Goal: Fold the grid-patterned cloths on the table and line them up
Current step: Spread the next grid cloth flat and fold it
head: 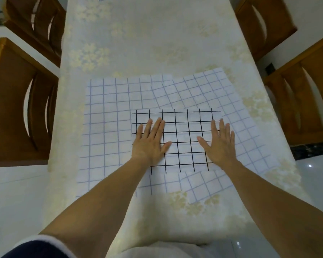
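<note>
On top of the black-grid cloth [183, 138], pressing flat with left hand [149, 140] and right hand [219, 142], fingers straight and slightly fanned, thumbs stretched toward each other. Underneath it, overlapping: left blue-grid cloth [106, 127] lying square, tilted blue-grid cloth [194, 92] reaching behind and right. Beyond it, floral table [157, 43]; either side, wooden chairs [21, 108].

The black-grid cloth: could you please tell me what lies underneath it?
The black-grid cloth lies on a straight blue-grid cloth at left and a skewed blue-grid cloth at right. Where those two meet beneath it is covered.
</note>
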Available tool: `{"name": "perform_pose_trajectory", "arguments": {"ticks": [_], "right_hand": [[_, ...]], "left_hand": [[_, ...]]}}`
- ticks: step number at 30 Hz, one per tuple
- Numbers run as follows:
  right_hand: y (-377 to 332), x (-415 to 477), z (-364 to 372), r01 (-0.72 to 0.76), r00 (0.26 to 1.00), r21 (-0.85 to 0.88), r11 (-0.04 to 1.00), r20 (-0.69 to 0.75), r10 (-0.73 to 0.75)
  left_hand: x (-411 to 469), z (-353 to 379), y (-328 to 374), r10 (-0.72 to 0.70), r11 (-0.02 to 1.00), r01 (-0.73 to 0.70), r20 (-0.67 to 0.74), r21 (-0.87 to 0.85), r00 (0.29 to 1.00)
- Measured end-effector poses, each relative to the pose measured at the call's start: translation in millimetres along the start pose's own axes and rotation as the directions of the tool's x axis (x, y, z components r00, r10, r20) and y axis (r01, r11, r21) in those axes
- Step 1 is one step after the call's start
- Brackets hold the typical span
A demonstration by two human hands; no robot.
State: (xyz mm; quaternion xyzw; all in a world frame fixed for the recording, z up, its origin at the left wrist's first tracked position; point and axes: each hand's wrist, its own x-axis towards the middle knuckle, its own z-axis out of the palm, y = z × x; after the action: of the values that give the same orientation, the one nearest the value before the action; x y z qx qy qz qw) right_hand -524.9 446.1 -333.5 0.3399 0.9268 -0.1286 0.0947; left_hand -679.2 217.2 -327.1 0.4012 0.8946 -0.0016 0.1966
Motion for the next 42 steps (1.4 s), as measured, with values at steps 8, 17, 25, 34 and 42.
{"name": "perform_pose_trajectory", "arguments": {"ticks": [8, 17, 25, 34, 42], "right_hand": [[-0.3, 23.0, -28.3, -0.254, 0.933, 0.486, 0.837, -0.104, 0.343], [14.2, 21.1, -58.1, -0.478, 0.865, 0.698, 0.533, 0.267, 0.425], [-4.8, -15.6, -73.2, -0.195, 0.981, 0.521, 0.831, 0.097, 0.169], [-64.2, -44.3, -85.2, 0.074, 0.995, 0.478, 0.875, -0.088, -0.036], [-102.2, -45.4, -76.0, 0.128, 0.992, 0.475, 0.871, -0.077, -0.104]], "left_hand": [[23.9, -50.9, 33.6, 0.11, 0.994, -0.11, 0.139, -0.007, 0.984], [41.3, -49.9, 46.6, -0.033, 0.998, 0.007, 0.405, 0.066, 0.914], [41.4, -50.1, 46.0, -0.045, 0.999, 0.03, 0.43, 0.042, 0.902], [42.5, -46.8, 41.9, -0.022, 0.999, 0.038, 0.415, -0.03, 0.909], [29.2, -65.7, 10.1, 0.024, 0.987, 0.005, 0.176, -0.16, 0.984]]}}
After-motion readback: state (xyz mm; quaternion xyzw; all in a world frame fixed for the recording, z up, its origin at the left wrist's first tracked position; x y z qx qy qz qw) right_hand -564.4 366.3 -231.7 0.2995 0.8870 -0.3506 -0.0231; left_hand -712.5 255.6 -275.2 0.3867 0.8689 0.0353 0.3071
